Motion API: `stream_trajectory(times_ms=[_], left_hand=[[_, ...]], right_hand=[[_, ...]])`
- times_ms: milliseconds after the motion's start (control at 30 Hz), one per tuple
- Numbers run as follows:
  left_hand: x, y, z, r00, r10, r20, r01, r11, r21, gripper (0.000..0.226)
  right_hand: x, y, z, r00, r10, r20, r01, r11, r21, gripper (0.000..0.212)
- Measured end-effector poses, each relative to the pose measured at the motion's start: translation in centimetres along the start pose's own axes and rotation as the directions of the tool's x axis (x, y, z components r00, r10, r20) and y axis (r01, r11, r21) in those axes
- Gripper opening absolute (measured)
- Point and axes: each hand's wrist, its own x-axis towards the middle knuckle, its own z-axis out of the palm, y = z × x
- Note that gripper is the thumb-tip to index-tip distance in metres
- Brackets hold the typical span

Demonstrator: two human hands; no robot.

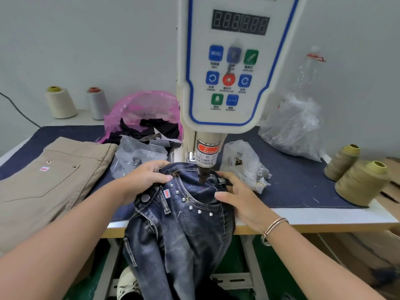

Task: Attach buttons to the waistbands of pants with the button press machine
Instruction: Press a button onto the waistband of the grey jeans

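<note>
Denim jeans are draped over the near table edge, with the waistband tucked under the ram of the button press machine. Only the one head view is given, so everything is judged from that.

The waistband is gripped on its left side by the left hand, fingers curled over the bunched fabric. The right hand is laid open on the denim just right of the ram, fingers relaxed and pressing the cloth flat.

Biggest worry: fingertips on both sides are kept really near the ram, and a finger warning label is stuck on the barrel for a reason. If the press is fired while fabric is being nudged, a pinch could easily be caused.

Second thing: the denim looks bunched under the ram, so an extra fold could be caught and a button set crooked or through two layers. One silver button is already seated lower left, near the fly. Whether a button is loaded in the die can't be told from here.
</note>
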Motion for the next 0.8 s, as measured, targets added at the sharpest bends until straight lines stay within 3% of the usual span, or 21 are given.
stream_trajectory(times_ms=[133,333,467,600,800], left_hand=[[-0.1,-0.2,-0.6,0.989,0.069,-0.134,-0.07,0.998,-0.005,0.027],[0.3,-2.8,0.9,0.925,0.238,-0.296,-0.115,0.918,0.379,0.027],[0.7,-3.8,1.2,0.892,0.295,-0.342,-0.148,0.906,0.397,0.027],[0.5,-4.0,1.0,0.87,0.315,-0.38,-0.166,0.912,0.376,0.027],[0.9,-4.2,1.0,0.859,0.304,-0.413,-0.143,0.915,0.378,0.024]], right_hand=[[1.9,-0.2,1.0,0.978,-0.169,-0.125,0.168,0.986,-0.026,0.039],[4.2,0.7,2.0,0.947,-0.238,-0.218,0.218,0.97,-0.111,0.028],[4.1,1.4,1.8,0.951,-0.221,-0.215,0.217,0.975,-0.044,0.02],[3.5,1.3,1.4,0.982,-0.16,-0.104,0.177,0.967,0.183,0.033],[3.4,1.2,1.7,0.974,-0.164,-0.156,0.18,0.978,0.1,0.026]])
